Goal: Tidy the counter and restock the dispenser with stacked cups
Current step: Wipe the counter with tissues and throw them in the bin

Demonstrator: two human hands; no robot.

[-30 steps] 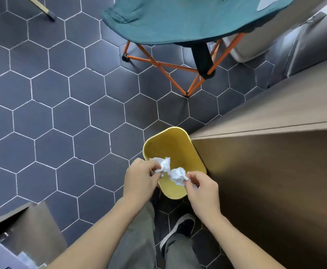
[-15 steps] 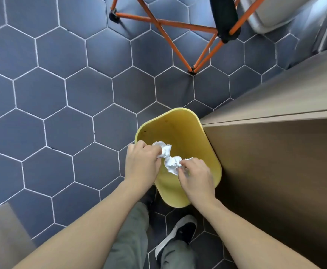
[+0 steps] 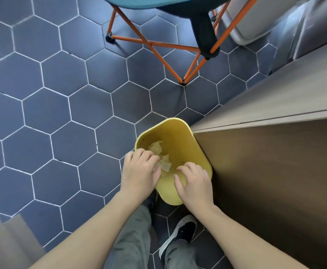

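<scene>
A yellow waste bin (image 3: 180,133) stands on the floor against the corner of the wooden counter. Two crumpled paper wads (image 3: 156,148) lie inside it, tinted yellow by the bin's walls. My left hand (image 3: 139,171) hovers over the bin's left rim with its fingers loosely bent and nothing held in them. Over the near right rim, my right hand (image 3: 195,181) has its fingers spread and is empty. No cups or dispenser are in view.
The wooden counter (image 3: 275,105) runs along the right, its side panel dropping to the floor. A folding chair with orange legs (image 3: 178,61) and a teal seat stands ahead on the blue hexagon tiles. A grey box corner (image 3: 9,239) sits lower left. My shoes are below the bin.
Both hands held white crumpled paper above the bin before; now the paper lies inside the bin and both hands have let go. The view has tilted up slightly.
</scene>
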